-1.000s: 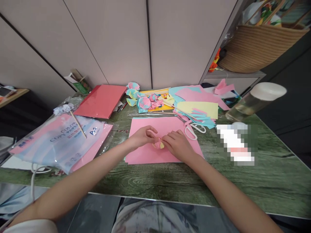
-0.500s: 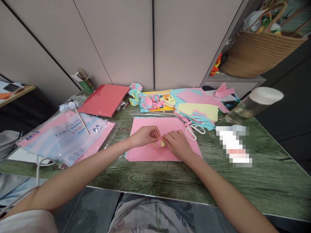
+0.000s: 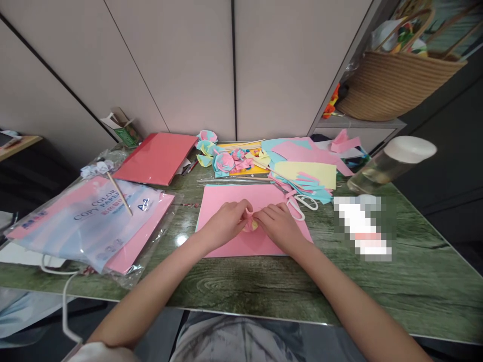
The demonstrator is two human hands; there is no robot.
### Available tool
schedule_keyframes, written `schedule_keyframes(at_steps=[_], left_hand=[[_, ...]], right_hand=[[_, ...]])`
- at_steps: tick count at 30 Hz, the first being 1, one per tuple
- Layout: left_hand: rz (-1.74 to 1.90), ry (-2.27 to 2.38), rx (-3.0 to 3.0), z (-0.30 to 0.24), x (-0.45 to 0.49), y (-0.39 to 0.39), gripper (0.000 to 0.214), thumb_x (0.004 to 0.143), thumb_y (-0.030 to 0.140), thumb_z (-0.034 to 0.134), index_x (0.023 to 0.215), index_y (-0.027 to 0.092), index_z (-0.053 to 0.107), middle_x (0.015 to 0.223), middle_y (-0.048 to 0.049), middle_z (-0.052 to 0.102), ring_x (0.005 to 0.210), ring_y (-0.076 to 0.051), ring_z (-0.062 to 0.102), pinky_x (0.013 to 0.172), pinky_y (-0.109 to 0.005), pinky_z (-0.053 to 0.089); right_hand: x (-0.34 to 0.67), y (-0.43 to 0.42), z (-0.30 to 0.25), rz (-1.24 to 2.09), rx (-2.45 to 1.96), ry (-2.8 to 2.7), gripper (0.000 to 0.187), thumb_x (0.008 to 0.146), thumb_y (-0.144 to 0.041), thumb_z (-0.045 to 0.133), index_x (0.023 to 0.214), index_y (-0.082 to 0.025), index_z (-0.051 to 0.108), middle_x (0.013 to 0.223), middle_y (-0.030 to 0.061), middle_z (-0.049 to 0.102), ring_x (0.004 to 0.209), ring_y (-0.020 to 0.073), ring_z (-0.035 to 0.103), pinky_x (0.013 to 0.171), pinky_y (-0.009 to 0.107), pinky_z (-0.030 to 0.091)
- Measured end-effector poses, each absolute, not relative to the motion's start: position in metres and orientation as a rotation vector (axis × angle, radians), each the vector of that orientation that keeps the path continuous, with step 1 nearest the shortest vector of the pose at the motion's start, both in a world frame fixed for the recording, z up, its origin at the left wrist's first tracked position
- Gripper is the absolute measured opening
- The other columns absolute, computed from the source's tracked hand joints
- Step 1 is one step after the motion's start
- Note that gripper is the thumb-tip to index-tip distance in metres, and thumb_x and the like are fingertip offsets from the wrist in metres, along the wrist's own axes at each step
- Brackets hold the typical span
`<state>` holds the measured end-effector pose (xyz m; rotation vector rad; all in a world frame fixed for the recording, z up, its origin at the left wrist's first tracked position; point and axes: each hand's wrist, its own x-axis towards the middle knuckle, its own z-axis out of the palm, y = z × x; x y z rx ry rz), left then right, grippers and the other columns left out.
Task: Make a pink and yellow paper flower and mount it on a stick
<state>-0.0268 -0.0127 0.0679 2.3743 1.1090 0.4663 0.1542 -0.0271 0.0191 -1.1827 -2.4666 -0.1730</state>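
Between my two hands is a small pink and yellow paper flower [image 3: 249, 224], held just over a stack of pink paper [image 3: 222, 247]. My left hand [image 3: 229, 221] pinches it from the left with thumb and forefinger. From the other side my right hand [image 3: 278, 224] closes its fingertips on the flower's edge. My fingers hide part of it. White-handled scissors [image 3: 301, 205] lie beside my right hand, at the stack's right corner. Behind the stack are several crumpled paper flowers [image 3: 225, 162] in pink, blue and yellow.
Cut coloured paper [image 3: 305, 173] is spread at the back right, near a tilted-looking bottle [image 3: 392, 163] with a white lid. To the left lie a plastic packet of colour copy paper [image 3: 94, 221] and a red folder-like sheet [image 3: 158, 158]. A white cable [image 3: 65, 306] hangs over the front edge.
My left hand has shifted slightly right and closed in on the paper flower, and its forearm has swung nearer. My right hand stays on the flower. The view has tilted a little.
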Motion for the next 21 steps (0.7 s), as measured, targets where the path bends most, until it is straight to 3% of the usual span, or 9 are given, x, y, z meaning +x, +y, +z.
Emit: schedule_keyframes(at_steps=[12,21], left_hand=[[0.452,1.160,2.119,0.060,-0.038,-0.018,0.016,0.076,0.015,0.048,0.091,0.020,0.045,0.076,0.0017,0.060,0.070,-0.011,0.057,0.062,-0.022,0.042],[0.272,1.241,2.572,0.063,-0.038,-0.030,0.016,0.086,0.020,0.035,0.099,0.017,0.044,0.089,-0.0056,0.059,0.080,-0.018,0.055,0.073,-0.033,0.040]], right_hand=[[0.147,-0.034,0.020,-0.082,-1.126,-2.519,0.011,0.085,-0.017,0.047,0.089,-0.020,0.056,0.080,0.0008,0.060,0.081,0.0151,0.045,0.073,0.031,0.024],[0.148,-0.035,0.021,-0.042,-1.168,-2.497,0.011,0.086,-0.020,0.045,0.086,-0.018,0.055,0.079,0.0022,0.058,0.079,0.0156,0.045,0.070,0.031,0.025]])
